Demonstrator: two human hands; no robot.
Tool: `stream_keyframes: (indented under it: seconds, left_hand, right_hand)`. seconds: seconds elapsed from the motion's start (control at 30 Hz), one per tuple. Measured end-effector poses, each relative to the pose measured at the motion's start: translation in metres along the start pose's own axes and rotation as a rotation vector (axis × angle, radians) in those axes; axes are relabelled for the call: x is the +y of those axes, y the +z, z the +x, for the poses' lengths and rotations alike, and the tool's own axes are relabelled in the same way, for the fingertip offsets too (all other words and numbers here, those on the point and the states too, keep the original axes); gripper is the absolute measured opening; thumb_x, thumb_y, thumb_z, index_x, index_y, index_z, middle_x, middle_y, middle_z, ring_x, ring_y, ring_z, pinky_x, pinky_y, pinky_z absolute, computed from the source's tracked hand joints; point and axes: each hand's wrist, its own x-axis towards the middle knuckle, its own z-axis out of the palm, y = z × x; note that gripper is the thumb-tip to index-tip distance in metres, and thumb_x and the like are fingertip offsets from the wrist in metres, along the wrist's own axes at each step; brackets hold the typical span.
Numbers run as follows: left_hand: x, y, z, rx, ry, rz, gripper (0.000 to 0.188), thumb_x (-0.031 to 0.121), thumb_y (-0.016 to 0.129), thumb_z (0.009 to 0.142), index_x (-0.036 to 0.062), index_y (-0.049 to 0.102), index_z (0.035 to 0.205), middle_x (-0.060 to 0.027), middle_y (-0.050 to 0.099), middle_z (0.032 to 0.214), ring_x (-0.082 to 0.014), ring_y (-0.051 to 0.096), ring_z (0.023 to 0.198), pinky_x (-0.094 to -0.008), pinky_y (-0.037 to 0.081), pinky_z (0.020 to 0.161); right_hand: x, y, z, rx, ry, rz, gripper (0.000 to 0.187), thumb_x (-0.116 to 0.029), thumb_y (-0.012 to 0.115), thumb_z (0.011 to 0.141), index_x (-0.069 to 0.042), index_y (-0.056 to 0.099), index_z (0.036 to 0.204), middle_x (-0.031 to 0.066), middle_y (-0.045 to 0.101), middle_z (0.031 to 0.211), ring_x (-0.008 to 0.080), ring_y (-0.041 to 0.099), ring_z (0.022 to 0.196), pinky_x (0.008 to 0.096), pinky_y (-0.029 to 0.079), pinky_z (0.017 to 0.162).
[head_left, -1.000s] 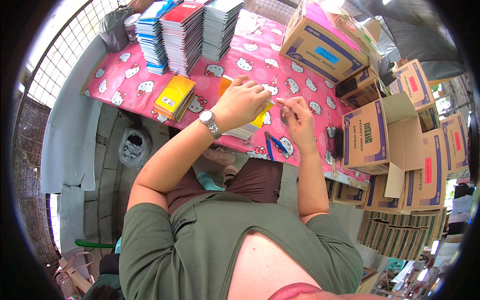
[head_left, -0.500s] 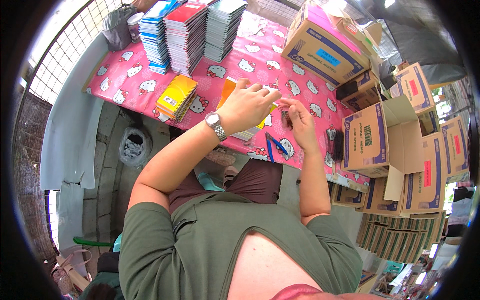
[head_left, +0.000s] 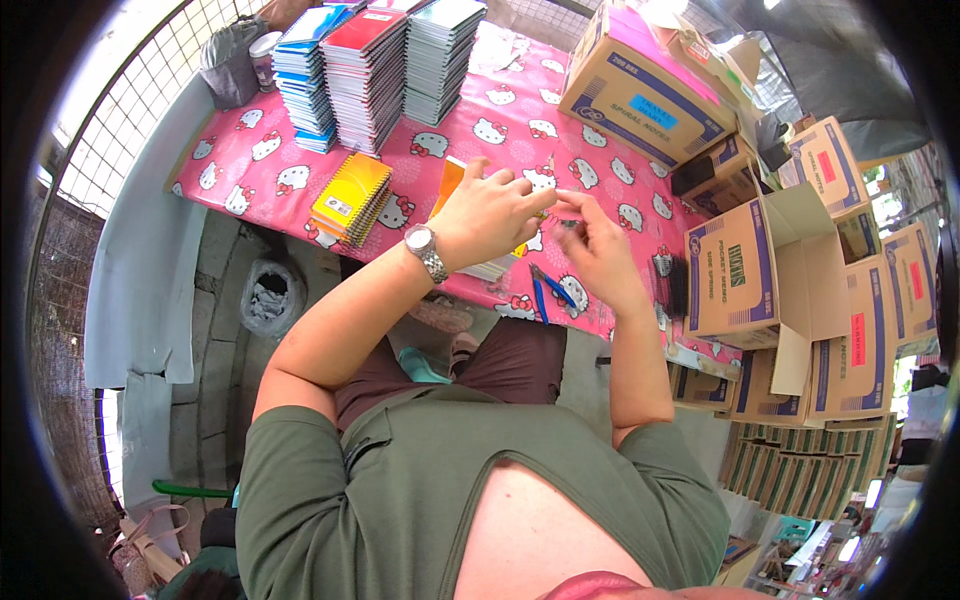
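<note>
My left hand [head_left: 492,218], with a watch on the wrist, reaches over a small notebook stack [head_left: 490,268] at the table's near edge; an orange cover [head_left: 449,186] shows beside it. Its fingers are bent, and its thumb and fingertips come together close to my right hand [head_left: 600,250]. The fingers of my right hand are pinched toward that spot, slightly blurred. What either hand holds there is too small to make out. Blue-handled pliers [head_left: 545,293] lie just below my right hand. To the left sits a pile of yellow spiral notebooks [head_left: 350,196].
Tall stacks of blue, red and grey-green notebooks [head_left: 365,85] stand at the far left of the pink patterned table [head_left: 490,130]. Cardboard boxes [head_left: 735,275] line the right side. Dark bristly coils [head_left: 677,288] lie at the right edge. A lined bin [head_left: 272,296] stands on the floor.
My right hand has shifted slightly, its index finger now reaching closer to the left fingertips. The left hand stays nearly in place over the notebook stack. The pliers have not moved.
</note>
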Motion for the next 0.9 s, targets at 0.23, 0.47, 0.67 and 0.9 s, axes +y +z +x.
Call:
stream_keyframes:
  seconds: [0.23,0.47,0.67,0.9]
  left_hand:
    - [-0.003,0.003,-0.004,0.032,0.030,-0.027,0.024,0.025,0.062,0.093,0.0158,0.058,0.114,-0.0034,0.066,0.096,-0.0230,0.063,0.102,-0.0546,0.033,0.107]
    - [-0.010,0.009,-0.015,0.212,0.000,0.025,0.025,0.033,0.064,0.092,0.0179,0.060,0.111,-0.0025,0.062,0.115,-0.0234,0.052,0.126,-0.0684,0.014,0.114]
    - [-0.022,0.010,-0.026,0.162,-0.114,-0.033,0.035,0.042,0.073,0.083,0.0174,0.063,0.106,-0.0025,0.058,0.105,-0.0248,0.053,0.111,-0.0514,0.037,0.092]
    - [-0.023,0.006,-0.023,0.177,-0.122,-0.146,0.042,0.044,0.078,0.077,0.0162,0.063,0.104,-0.0026,0.058,0.104,-0.0245,0.053,0.109,-0.0448,0.038,0.091]
  right_hand:
    - [0.166,0.018,0.048,0.129,0.382,0.237,0.041,-0.036,0.057,0.098,0.000,0.060,0.116,0.0202,0.069,0.104,0.0317,0.067,0.097,0.0453,0.052,0.084]
    - [0.248,0.044,0.035,0.030,0.444,-0.356,0.051,-0.039,0.079,0.078,-0.008,0.066,0.116,0.0242,0.053,0.139,0.0349,0.053,0.126,0.0466,0.042,0.105]
    - [0.041,-0.011,0.057,-0.643,-0.118,1.060,0.045,-0.025,0.068,0.084,-0.002,0.065,0.123,0.0112,0.056,0.136,0.0215,0.058,0.117,0.0359,0.046,0.099]
    - [0.046,-0.019,0.066,-0.650,-0.025,0.581,0.046,-0.024,0.067,0.082,-0.001,0.064,0.122,0.0068,0.058,0.120,0.0184,0.054,0.115,0.0363,0.043,0.103]
